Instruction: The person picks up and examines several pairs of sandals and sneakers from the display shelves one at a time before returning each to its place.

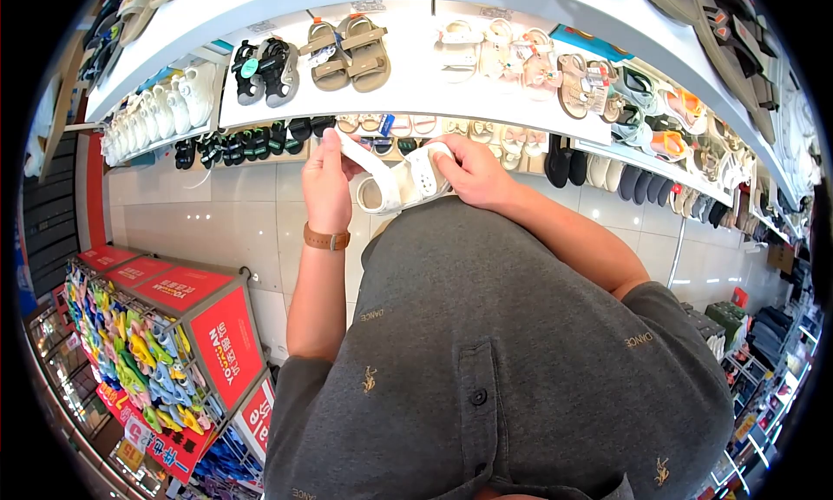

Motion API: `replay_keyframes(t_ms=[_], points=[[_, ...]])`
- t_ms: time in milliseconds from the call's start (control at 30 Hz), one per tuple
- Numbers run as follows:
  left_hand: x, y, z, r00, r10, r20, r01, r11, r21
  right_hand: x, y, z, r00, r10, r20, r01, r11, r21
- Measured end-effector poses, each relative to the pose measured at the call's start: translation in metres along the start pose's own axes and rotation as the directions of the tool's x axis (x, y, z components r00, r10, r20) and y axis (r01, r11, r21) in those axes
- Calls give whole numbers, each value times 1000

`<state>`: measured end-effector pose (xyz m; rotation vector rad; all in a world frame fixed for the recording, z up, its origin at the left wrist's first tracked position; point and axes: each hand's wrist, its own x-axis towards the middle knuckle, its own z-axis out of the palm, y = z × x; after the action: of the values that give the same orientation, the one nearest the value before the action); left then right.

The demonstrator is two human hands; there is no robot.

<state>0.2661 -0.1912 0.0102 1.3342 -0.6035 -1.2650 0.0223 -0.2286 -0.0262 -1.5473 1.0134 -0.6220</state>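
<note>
A white sandal point(401, 184) is held between both hands in front of the chest, just below the shelf's front edge. My left hand point(328, 177), with a brown watch band at the wrist, grips the raised end of its white strap. My right hand point(475, 170) is closed on the sandal's other end, with the thumb on top of the white upper. The sandal's open toe or heel loop points down to the left. Some fingers of both hands are hidden behind it.
A white shelf point(408, 96) carries black sandals point(279, 71), tan sandals point(363, 52) and pink sandals point(538, 62). More shoes stand on lower racks. At lower left is a red-panelled bin point(227, 344) beside colourful slippers point(143, 352). Tiled floor point(234, 231) shows between.
</note>
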Motion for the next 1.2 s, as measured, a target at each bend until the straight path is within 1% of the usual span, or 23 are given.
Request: replay_keyframes(t_ms=[67, 167, 200, 300, 333, 400, 433, 467, 500, 567, 600, 667, 800, 867, 900, 967, 1000, 1100, 1167, 1200], points=[[-8, 5, 2, 982, 164, 92, -177, 972, 154, -2, -2, -1, 1000, -5, -28, 6, 1000, 27], [-16, 9, 6, 928, 313, 202, -364, 876, 317, -2, -1, 0, 999, 11, -37, -8, 998, 69], [-17, 9, 8, 885, 404, 232, -463, 823, 330, -2, 0, 0, 999, 20, -36, -17, 996, 83], [-25, 20, 14, 729, 536, 427, -684, 546, 483, -2, 1, 1, 997, 32, -65, -23, 990, 137], [-31, 23, 18, 739, 513, 436, -674, 563, 478, -2, 1, 0, 997, 29, -76, -18, 990, 137], [-35, 22, 20, 673, 524, 522, -738, 426, 524, -2, 0, -1, 995, 23, -100, -9, 990, 138], [-36, 21, 20, 639, 523, 564, -765, 353, 539, -2, -1, -2, 996, 50, -78, -38, 989, 146], [-37, 19, 19, 628, 500, 596, -775, 331, 539, -3, -4, -5, 995, 77, -56, -67, 986, 153], [-37, 16, 18, 601, 499, 624, -794, 281, 540, -3, -6, -6, 994, 103, -33, -96, 983, 159], [-36, 10, 16, 547, 491, 678, -825, 179, 536, -3, -7, -7, 987, 157, -42, -146, 969, 197], [-37, 9, 16, 549, 483, 682, -821, 159, 548, -2, -7, -7, 982, 185, -46, -171, 961, 216], [-39, 6, 15, 553, 467, 690, -812, 117, 572, -2, -7, -7, 979, 191, -65, -172, 959, 227], [-40, 5, 10, 566, 442, 695, -795, 70, 603, -4, -9, -6, 979, 190, -72, -168, 957, 235], [-38, 3, 9, 568, 430, 702, -786, 32, 617, -4, -13, -6, 987, 145, -74, -129, 975, 181], [-39, 7, 13, 588, 418, 692, -774, 44, 631, -4, -14, -6, 990, 122, -74, -110, 982, 154], [-43, 19, 24, 629, 391, 672, -748, 70, 660, -3, -11, -3, 996, 27, -89, -17, 994, 103], [-42, 23, 28, 616, 388, 686, -759, 59, 648, -2, -11, -2, 995, -22, -97, 30, 997, 78], [-35, 24, 37, 572, 373, 731, -794, 29, 607, -2, -15, -3, 999, -11, -44, 14, 998, 54], [-33, 19, 39, 541, 351, 764, -819, 15, 573, -2, -13, -2, 998, -10, -55, 14, 998, 66], [-33, 19, 39, 542, 342, 768, -821, 19, 571, -3, -12, -2, 998, -8, -61, 12, 997, 72]])
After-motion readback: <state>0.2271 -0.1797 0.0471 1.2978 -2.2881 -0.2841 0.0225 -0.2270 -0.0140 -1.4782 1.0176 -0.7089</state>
